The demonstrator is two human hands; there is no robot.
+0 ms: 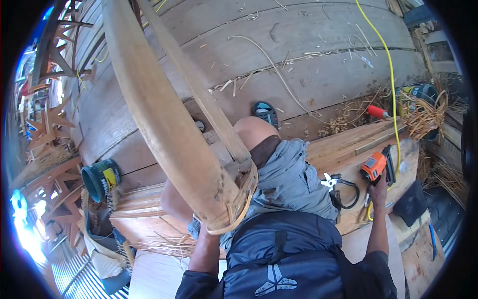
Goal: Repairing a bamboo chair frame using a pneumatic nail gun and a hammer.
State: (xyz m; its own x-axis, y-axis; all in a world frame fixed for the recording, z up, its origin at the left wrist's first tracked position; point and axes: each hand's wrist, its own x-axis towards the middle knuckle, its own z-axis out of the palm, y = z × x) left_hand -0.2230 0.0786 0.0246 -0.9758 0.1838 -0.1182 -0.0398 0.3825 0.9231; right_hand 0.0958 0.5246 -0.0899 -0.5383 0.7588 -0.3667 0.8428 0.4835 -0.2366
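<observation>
My right hand point(379, 188) is closed round the grip of an orange and black air stapler point(374, 166), which rests on or just above the wooden bench at my right. Across my lap leans a long, curved wooden frame point(167, 117), with a thinner straight bar point(199, 89) beside its broad piece. A pale strip of cane point(225, 230) wraps round the frame's near end. My left forearm point(204, 251) runs up to that end; the frame hides the hand and its fingers. Left of the stapler lie pruning shears point(329, 182) with pale blades and a black curved handle point(352, 191).
A yellow air hose point(392, 84) trails down the right side. Green buckets stand at the left point(101, 179) and the far right point(427, 94), the latter with cane strips point(427, 117). A red spool-like object point(377, 111) lies by the bench. Cane scraps litter the plank floor point(308, 30).
</observation>
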